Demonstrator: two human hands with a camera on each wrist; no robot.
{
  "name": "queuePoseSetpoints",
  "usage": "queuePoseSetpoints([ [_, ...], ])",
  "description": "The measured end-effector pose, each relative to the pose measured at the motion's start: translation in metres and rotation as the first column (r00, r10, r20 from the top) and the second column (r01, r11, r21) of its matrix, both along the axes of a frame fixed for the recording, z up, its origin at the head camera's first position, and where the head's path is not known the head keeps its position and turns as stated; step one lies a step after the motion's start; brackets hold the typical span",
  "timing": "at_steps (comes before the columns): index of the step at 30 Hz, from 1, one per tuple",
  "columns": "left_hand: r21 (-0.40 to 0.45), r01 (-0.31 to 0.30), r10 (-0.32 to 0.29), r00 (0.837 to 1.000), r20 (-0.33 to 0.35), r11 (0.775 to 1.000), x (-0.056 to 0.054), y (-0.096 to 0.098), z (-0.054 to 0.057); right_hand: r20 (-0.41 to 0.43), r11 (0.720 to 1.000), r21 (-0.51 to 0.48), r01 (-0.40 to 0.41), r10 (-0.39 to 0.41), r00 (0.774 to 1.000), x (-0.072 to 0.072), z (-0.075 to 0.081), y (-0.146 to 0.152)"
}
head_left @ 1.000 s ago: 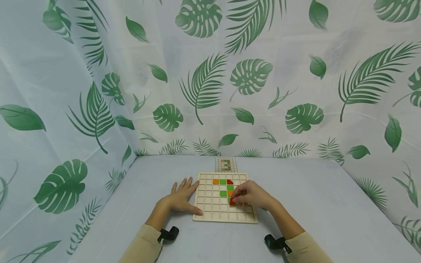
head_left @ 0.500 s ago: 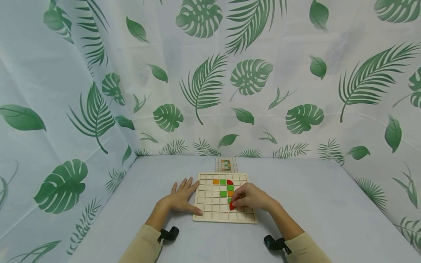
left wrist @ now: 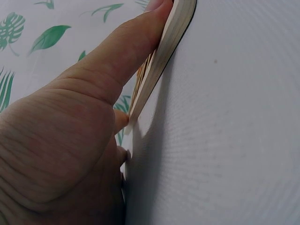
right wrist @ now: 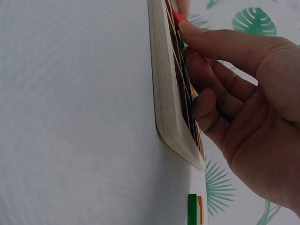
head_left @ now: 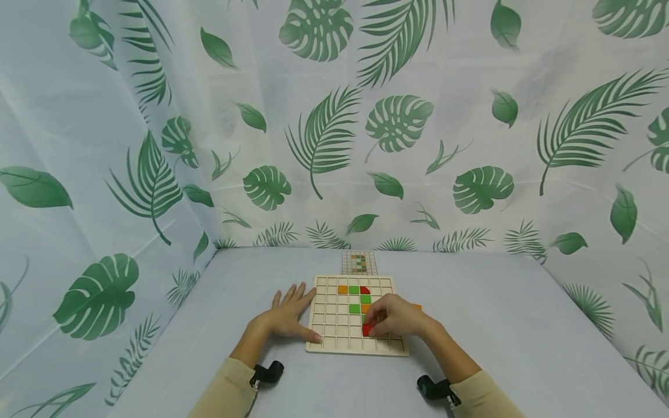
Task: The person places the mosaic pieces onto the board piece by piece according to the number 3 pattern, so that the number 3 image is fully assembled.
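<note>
A wooden grid board (head_left: 334, 342) lies on the table, with orange, green and red tiles in some of its cells. My right hand (head_left: 399, 316) pinches a red tile (head_left: 366, 330) low over the board, just below the column of set tiles. In the right wrist view the red tile (right wrist: 178, 18) shows at the thumb tip, right at the board's cells. My left hand (head_left: 286, 315) is spread at the board's left edge, its thumb on the near left corner and the other fingers reaching along the side. The left wrist view shows the thumb (left wrist: 126, 47) lying straight over the rim.
A small pattern card (head_left: 359, 263) with a printed coloured grid lies just behind the board. To the right, partly behind my right hand, an orange tile (head_left: 417, 306) shows; a green tile (right wrist: 192, 209) lies there too. A leaf-print curtain (head_left: 334, 145) stands behind the table.
My right hand has brought the red tile slightly nearer to me, down one cell, and the tile has turned to sit squarer with the grid. The left hand has stayed still.
</note>
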State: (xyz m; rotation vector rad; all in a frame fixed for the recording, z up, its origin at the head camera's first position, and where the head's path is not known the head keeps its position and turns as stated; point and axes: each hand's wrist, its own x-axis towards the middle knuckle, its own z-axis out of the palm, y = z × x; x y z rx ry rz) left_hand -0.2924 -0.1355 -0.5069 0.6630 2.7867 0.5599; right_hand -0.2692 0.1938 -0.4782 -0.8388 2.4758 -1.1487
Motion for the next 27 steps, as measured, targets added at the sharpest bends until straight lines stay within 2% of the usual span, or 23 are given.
queuePoseSetpoints([
  [14, 0.001, -0.003, 0.003, 1.000, 0.002, 1.000, 0.0011, 0.0000, 0.0009, -0.078, 0.998, 0.063, -0.010, 0.015, 0.997, -0.0007, -0.0027, 0.0002],
  [21, 0.002, -0.004, 0.004, 1.000, -0.001, 1.000, 0.0005, 0.0003, 0.0007, -0.084, 0.998, 0.060, -0.001, 0.006, 0.996, 0.0002, -0.0015, 0.0001],
  [27, 0.007, 0.000, 0.000, 1.000, 0.003, 1.000, 0.0004, 0.0000, 0.0011, -0.085, 0.998, 0.045, -0.036, 0.040, 0.996, 0.0006, -0.0032, 0.0002],
])
